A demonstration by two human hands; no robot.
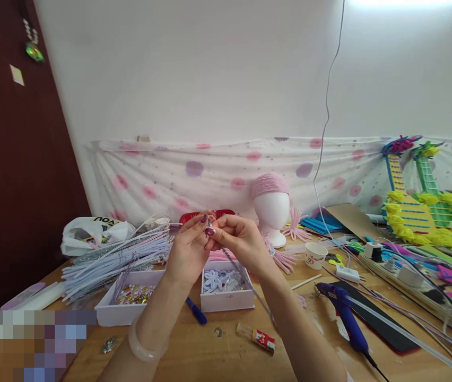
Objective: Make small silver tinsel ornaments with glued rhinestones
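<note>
My left hand (189, 249) and my right hand (242, 239) meet at the middle of the view, above the table, with fingertips pinched together. Between them is one end of a thin grey pipe cleaner (258, 298). Its long tail hangs from my right fingers and slants down beside my right forearm. The fingers partly cover the small part being gripped, so its shape is unclear. Under my hands stands a white box (227, 302) with pale looped pipe-cleaner pieces. Left of it, another white box (118, 314) holds gold and red gems.
A blue glue gun (345, 318) lies right, near a power strip (409, 281) and cables. A foam head (271, 212) wears a pink band. Pale pipe cleaners (118, 260) are heaped left. A paper cup (315, 255), lighter (263, 340) and blue pen (197, 311) are on the table.
</note>
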